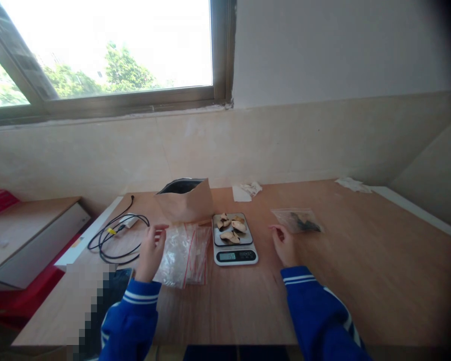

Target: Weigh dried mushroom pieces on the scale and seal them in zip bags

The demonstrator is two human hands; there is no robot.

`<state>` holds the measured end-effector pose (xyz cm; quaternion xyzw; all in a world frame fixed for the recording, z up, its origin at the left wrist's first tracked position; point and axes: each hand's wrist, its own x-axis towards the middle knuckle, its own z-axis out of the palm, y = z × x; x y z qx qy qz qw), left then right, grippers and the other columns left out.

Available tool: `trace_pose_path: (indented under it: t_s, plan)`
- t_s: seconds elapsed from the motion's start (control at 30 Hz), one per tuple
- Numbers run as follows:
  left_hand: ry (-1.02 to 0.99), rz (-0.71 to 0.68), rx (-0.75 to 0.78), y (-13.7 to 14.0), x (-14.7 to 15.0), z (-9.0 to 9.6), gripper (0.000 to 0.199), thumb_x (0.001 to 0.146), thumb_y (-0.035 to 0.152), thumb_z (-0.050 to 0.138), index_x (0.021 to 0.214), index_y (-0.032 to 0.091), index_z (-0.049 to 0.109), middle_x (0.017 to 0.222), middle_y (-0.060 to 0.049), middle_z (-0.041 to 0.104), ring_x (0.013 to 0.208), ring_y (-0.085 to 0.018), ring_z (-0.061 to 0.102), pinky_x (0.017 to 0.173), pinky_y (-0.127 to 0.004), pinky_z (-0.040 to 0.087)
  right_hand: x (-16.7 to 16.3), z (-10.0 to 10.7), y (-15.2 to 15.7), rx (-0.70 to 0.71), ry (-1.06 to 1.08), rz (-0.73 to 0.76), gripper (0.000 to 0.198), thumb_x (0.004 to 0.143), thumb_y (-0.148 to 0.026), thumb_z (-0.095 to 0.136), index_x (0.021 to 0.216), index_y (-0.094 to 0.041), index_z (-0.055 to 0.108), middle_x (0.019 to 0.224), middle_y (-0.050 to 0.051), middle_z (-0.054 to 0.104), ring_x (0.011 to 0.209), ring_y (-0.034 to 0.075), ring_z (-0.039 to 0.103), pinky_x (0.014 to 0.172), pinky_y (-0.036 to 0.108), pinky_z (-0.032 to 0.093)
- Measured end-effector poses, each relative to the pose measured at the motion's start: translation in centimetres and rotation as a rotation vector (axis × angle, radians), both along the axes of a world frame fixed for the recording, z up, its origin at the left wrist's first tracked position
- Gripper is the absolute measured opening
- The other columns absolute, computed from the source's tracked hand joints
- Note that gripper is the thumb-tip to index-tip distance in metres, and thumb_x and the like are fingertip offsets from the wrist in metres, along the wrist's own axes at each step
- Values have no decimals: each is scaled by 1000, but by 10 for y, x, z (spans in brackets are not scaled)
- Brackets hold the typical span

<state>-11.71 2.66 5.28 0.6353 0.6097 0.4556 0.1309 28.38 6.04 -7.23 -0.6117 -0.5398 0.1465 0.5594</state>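
The digital scale (233,248) sits on the wooden tabletop, and on its platform lies a loose cluster of pale, dried-looking pieces (230,236) with dark patches. Just left of the scale lie several clear zip bags (176,258) with red seal lines; behind them, left of the scale's far end, stands a brown paper bag (191,204) with its dark mouth gaping upward. The left hand (149,255) is beyond the zip bags on the scale's left, its fingers loosely bent and apart from the thumb, with nothing visible in its grasp; whether it brushes the plastic, I cannot tell. The right hand (285,247) is on the scale's right, well apart from the other, loosely curled and seemingly empty, near a clear pouch (285,216) with dark contents. The dried pieces look light, stiff and brittle, so a gentle pinch across the thick middle of each would suit better than squeezing the thin rims. The zip bags should be limp and slippery, easiest to take by the red-lined edge, lifting one layer from the rest. The paper bag looks stiffer and would probably crease; its upper rim offers the surest hold.
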Motion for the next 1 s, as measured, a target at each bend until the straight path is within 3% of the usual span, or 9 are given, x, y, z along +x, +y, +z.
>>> trace_pose_path:
  t_s: [0.1,0.23,0.4,0.57,0.67,0.8,1.0]
  plan:
    - [91,-140,-129,-35,5,-6,27,88,38,47,102,20,61,98,-7,60,76,-17,62,66,-33,54,-3,4,-3,12,1,10,37,88,-46,44,92,-16,66,84,10,68,67,20,57,63,33,46]
    - [137,-184,-128,-53,20,-1,30,91,37,44,115,23,57,107,-7,57,83,-17,63,66,-31,54,-9,5,-5,46,-18,50,36,88,-45,44,93,-17,66,85,9,67,70,20,57,64,32,46]
    - [152,-156,-108,-52,29,7,30,92,37,43,114,23,57,107,-8,56,87,-18,63,71,-34,54,-11,5,-7,60,-75,70,35,88,-46,44,93,-18,66,84,7,66,70,19,57,67,33,47]
    - [220,-172,-149,-48,21,-24,32,86,40,51,112,23,60,105,-8,58,83,-20,63,75,-40,55,-9,9,-9,68,-1,30,37,88,-47,44,91,-17,65,88,10,66,71,20,57,64,33,47]
    - [296,-209,-163,-41,18,-41,29,84,32,53,109,22,63,98,-8,61,85,-22,63,78,-42,53,-8,8,-9,57,-12,22,37,88,-48,44,92,-18,66,87,9,67,68,19,56,64,33,47]
    - [399,-215,-215,-33,24,-45,21,84,22,49,97,19,65,85,-8,64,84,-23,62,79,-40,50,-11,6,-10,52,-50,38,37,88,-47,43,93,-18,66,86,9,67,70,19,58,66,34,48]
    - [445,-177,-182,-34,38,-46,17,86,29,50,94,18,60,83,-8,65,80,-24,62,75,-39,47,-17,9,-17,60,-19,81,37,88,-48,44,91,-18,65,87,9,68,73,20,60,68,33,49]
